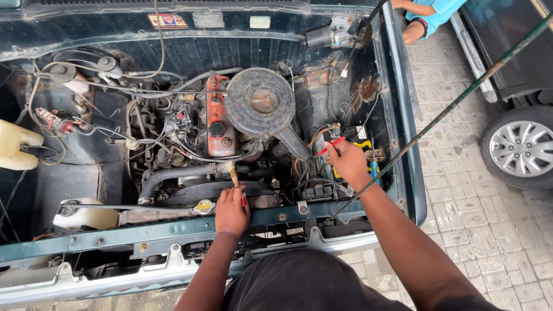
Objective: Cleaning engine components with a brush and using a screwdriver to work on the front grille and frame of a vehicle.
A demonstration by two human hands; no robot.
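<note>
I look down into the open engine bay of an old dark green car. My left hand grips a small paintbrush with a red handle; its pale bristles point up at the black hose in front of the engine. My right hand pinches a thin red tool over the battery at the right side of the bay. The round black air cleaner and the orange-red valve cover lie just beyond both hands.
A thin prop rod slants from the front panel up to the right. A white fluid bottle sits far left, a radiator cap near my left hand. Another person's arm shows top right, beside a parked car's wheel on paving.
</note>
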